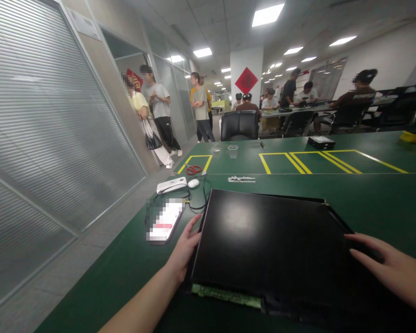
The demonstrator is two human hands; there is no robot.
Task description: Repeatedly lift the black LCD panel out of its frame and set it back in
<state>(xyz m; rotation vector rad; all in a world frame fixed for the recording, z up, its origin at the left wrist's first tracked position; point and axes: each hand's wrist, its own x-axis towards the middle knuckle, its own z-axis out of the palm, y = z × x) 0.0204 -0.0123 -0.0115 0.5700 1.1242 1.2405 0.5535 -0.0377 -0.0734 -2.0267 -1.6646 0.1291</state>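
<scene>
A dark, glossy display panel lies over a black frame in front of me. A strip of green circuit board shows along its near edge. At the panel's left edge is my left hand, fingers against the side and partly hidden behind it. My right hand holds the opposite edge, with thumb and forefinger tips on the rim. How far the fingers reach under the panel is hidden.
Left of the panel are a phone, a white device, cables and red-handled scissors. White strips, a clear cup and a black box lie farther back on the green table. Several people stand or sit beyond.
</scene>
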